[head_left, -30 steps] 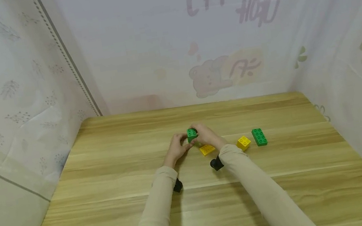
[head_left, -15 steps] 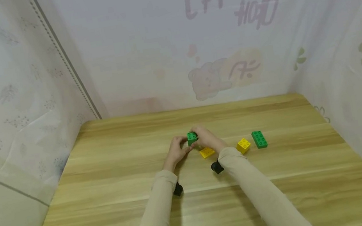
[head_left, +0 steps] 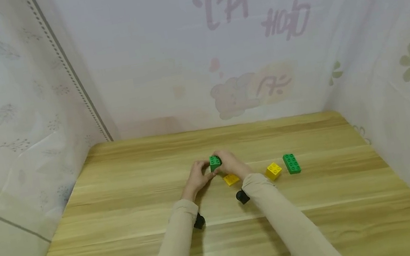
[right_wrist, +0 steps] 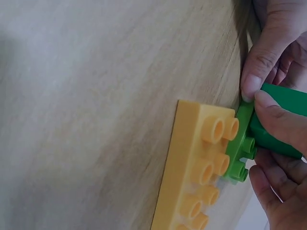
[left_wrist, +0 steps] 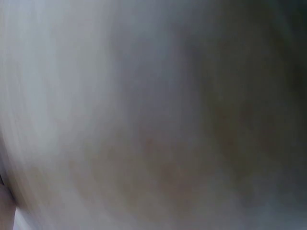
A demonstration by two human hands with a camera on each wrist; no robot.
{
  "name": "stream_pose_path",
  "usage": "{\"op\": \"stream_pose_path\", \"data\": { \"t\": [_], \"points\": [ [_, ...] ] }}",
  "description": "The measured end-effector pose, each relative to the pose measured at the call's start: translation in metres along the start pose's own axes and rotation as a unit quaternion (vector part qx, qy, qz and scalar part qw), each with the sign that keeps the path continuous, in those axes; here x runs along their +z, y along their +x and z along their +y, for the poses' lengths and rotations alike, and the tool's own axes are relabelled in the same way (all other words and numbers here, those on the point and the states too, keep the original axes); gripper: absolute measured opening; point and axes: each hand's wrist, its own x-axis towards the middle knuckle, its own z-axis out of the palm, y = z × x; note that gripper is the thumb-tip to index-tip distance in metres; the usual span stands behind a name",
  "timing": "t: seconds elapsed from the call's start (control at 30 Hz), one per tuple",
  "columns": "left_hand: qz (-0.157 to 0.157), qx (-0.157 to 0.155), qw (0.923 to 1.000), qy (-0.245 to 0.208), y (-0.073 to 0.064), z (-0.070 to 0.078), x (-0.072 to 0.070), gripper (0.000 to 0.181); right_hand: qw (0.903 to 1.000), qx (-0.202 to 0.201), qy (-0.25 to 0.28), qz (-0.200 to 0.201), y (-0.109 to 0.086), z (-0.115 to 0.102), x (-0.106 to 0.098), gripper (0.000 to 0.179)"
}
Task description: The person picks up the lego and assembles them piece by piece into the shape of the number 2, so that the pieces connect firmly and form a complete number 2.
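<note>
While a long yellow brick (right_wrist: 175,165) lies studs up on the wooden tabletop (head_left: 138,192), my right hand (head_left: 231,164) grips a dark green block (right_wrist: 284,96) between thumb and fingers, just beyond the long yellow brick and to its left. My left hand (head_left: 196,177) pinches the end of a light green brick (right_wrist: 243,122) that meets the block; whether the two are joined I cannot tell. Right of the long yellow brick sit a yellow cube (head_left: 273,171) and, farther out, a green eight-stud brick (head_left: 292,164).
</note>
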Motion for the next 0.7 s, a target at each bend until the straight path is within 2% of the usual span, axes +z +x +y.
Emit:
{"op": "stream_pose_path", "data": {
  "t": [0.23, 0.5, 0.6, 0.7],
  "points": [
    [-0.026, -0.035, 0.9988, -0.023, -0.0049, 0.0015, -0.0001, 0.038, 0.9998, 0.004, -0.016, -0.013, -0.0036, -0.0016, 0.004, 0.04],
    [-0.04, -0.021, 0.9976, -0.052, 0.0008, 0.006, -0.0037, 0.038, 0.9992, 0.032, -0.001, -0.023, -0.0019, -0.0044, -0.0016, 0.042],
    [-0.05, -0.03, 0.9951, -0.08, 0.0024, 0.0083, -0.0068, 0.04, 0.9994, 0.029, -0.001, -0.02, -0.0007, -0.0051, -0.0042, 0.042],
    [-0.056, -0.053, 0.9907, -0.112, -0.001, 0.008, -0.0071, 0.042, 0.9995, 0.022, -0.003, -0.022, -0.0021, -0.0028, -0.0014, 0.038]
  ]
}}
